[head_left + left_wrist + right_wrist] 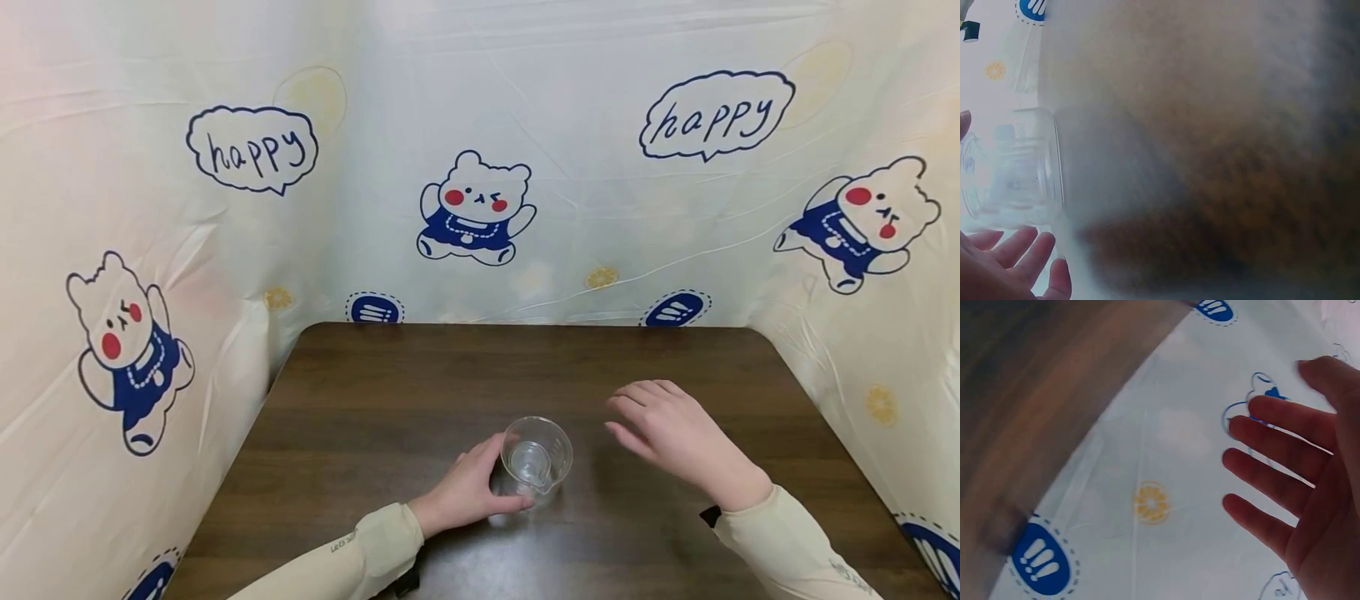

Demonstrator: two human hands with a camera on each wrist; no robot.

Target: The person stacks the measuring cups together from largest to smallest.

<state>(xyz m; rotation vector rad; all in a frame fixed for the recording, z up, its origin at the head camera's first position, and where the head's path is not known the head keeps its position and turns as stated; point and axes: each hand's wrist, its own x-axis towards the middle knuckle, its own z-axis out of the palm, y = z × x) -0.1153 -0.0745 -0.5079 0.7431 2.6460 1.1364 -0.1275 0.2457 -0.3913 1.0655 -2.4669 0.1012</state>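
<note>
A clear glass beaker (pixel 561 454) with a pouring lip stands upright on the dark wooden table. Smaller round outlines show through its wall; whether these are its base or a second glass inside, I cannot tell. On its left side is my left hand (pixel 468 492), thumb at the front and fingers toward the back, with a gap at the palm. The left wrist view shows the loosely spread fingers (pixel 1029 256) beside the beaker (pixel 1013 172); contact is unclear. To the right, apart from the beaker, my right hand (pixel 667 425) hovers holding nothing, its fingers (pixel 1272 469) spread.
The brown table (pixel 360 375) has rounded far corners. A pale curtain (pixel 585 225) printed with bears, "happy" bubbles and orange slices surrounds it at the back and sides. Light sleeves (pixel 390 537) cover both forearms, with something black at each wrist.
</note>
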